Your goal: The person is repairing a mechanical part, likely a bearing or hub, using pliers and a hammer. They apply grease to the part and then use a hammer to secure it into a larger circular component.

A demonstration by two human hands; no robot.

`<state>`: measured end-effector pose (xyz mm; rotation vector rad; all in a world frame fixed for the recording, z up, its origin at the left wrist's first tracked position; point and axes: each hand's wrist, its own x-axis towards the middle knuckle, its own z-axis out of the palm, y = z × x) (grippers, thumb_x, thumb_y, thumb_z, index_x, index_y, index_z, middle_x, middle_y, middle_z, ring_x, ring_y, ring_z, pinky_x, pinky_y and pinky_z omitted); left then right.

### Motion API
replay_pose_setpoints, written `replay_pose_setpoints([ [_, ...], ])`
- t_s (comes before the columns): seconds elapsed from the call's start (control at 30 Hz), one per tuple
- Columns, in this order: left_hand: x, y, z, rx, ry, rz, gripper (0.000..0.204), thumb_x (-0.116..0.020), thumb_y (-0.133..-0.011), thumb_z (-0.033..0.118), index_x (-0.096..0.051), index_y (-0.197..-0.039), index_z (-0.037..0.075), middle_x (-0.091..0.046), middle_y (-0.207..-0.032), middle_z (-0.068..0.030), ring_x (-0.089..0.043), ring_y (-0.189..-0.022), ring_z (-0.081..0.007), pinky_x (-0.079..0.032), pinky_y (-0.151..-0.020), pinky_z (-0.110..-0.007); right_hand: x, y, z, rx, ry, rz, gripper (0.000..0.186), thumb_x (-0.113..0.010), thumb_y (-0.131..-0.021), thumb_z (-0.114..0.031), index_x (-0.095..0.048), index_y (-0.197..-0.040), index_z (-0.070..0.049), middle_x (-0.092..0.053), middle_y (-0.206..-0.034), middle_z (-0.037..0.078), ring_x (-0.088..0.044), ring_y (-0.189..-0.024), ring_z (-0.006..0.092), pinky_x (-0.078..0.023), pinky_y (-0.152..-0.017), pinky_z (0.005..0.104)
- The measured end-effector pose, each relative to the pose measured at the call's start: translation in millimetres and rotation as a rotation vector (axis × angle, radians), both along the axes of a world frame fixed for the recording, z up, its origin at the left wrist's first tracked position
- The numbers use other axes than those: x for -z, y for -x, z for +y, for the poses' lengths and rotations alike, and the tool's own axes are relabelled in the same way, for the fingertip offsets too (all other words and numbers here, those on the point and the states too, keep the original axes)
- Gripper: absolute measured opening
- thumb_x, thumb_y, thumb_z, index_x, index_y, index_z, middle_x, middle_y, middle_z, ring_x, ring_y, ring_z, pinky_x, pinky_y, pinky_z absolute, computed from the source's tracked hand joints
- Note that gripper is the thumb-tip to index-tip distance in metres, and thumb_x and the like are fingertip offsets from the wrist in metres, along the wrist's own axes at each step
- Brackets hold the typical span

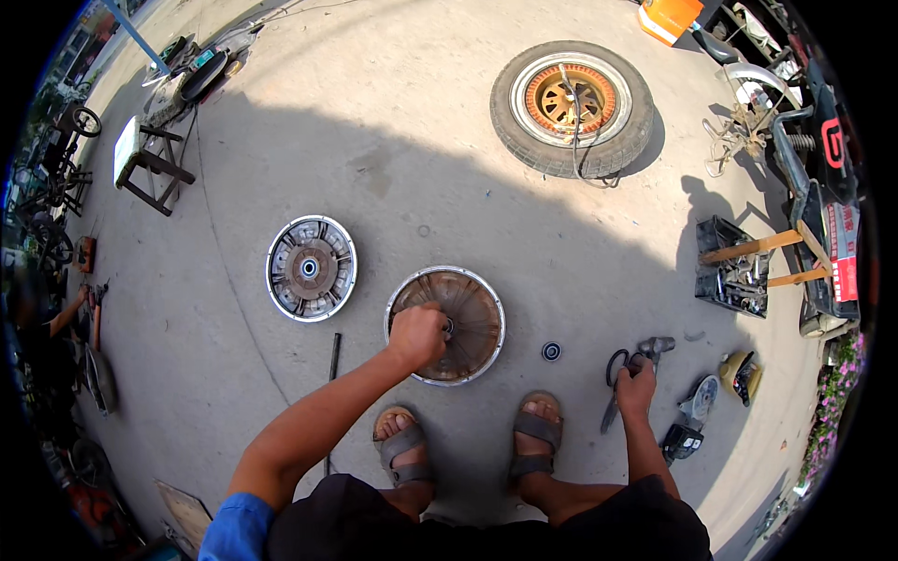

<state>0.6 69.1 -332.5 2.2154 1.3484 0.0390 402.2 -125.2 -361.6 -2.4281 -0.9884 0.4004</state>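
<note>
A round metal hub cover point(465, 301) with a rusty inside lies on the concrete in front of my sandalled feet. My left hand point(418, 335) is a closed fist pressed on it near the centre; what it grips is hidden. My right hand point(636, 385) holds pliers point(615, 381) with dark handles, low over the ground to the right. A small black bearing ring point(551, 352) lies between the cover and the pliers. A second hub cover point(311, 268) with a brown centre lies to the left.
A tyre with a copper-wound motor point(572, 105) lies farther off. A black tool tray point(732, 271) and a scooter point(823, 178) stand at the right. An angle grinder point(690, 418) lies by my right foot. A dark rod point(333, 357) lies left. A stool point(145, 161) stands far left.
</note>
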Motion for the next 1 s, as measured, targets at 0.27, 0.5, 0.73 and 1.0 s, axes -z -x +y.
replay_pose_setpoints([
  [0.27, 0, -5, 4, -0.085, 0.032, 0.021, 0.012, -0.078, -0.067, 0.015, -0.074, -0.076, 0.008, -0.067, -0.085, -0.0089, -0.067, -0.080, -0.0347, -0.053, -0.072, -0.047, 9, -44, -37, 0.082, 0.236, -0.272, 0.043, -0.072, -0.075, -0.016, -0.054, -0.107, 0.005, -0.056, -0.109, 0.025, -0.056, -0.099, 0.0430, -0.046, -0.090, 0.0487],
  [0.5, 2, -2, -3, -0.125, 0.003, -0.040, 0.013, -0.077, -0.068, 0.017, -0.074, -0.075, 0.007, -0.066, -0.083, -0.0090, -0.067, -0.078, -0.0332, -0.053, -0.072, -0.046, 19, -75, -40, -0.013, 0.379, -0.268, 0.038, -0.069, -0.071, -0.013, -0.054, -0.101, 0.003, -0.061, -0.099, 0.027, -0.060, -0.093, 0.0465, -0.049, -0.082, 0.0530],
  [0.73, -13, 19, -17, -0.201, -0.085, -0.178, 0.029, -0.083, -0.068, 0.020, -0.069, -0.090, 0.006, -0.062, -0.094, -0.0072, -0.066, -0.080, -0.0317, -0.054, -0.070, -0.044, 45, -118, -55, 0.003, 0.361, -0.194, 0.026, -0.066, -0.076, -0.017, -0.054, -0.086, 0.003, -0.062, -0.071, 0.020, -0.065, -0.058, 0.0368, -0.052, -0.054, 0.0472],
  [1.0, -8, 53, -31, -0.586, -0.142, -0.117, 0.062, -0.086, -0.069, 0.022, -0.055, -0.118, 0.000, -0.056, -0.107, -0.0163, -0.061, -0.100, -0.0363, -0.052, -0.084, -0.044, -64, 3, 34, -0.035, 0.140, 0.251, 0.025, -0.060, -0.090, -0.020, -0.050, -0.077, -0.001, -0.051, -0.056, 0.005, -0.050, -0.042, 0.0140, -0.041, -0.037, 0.0316],
])
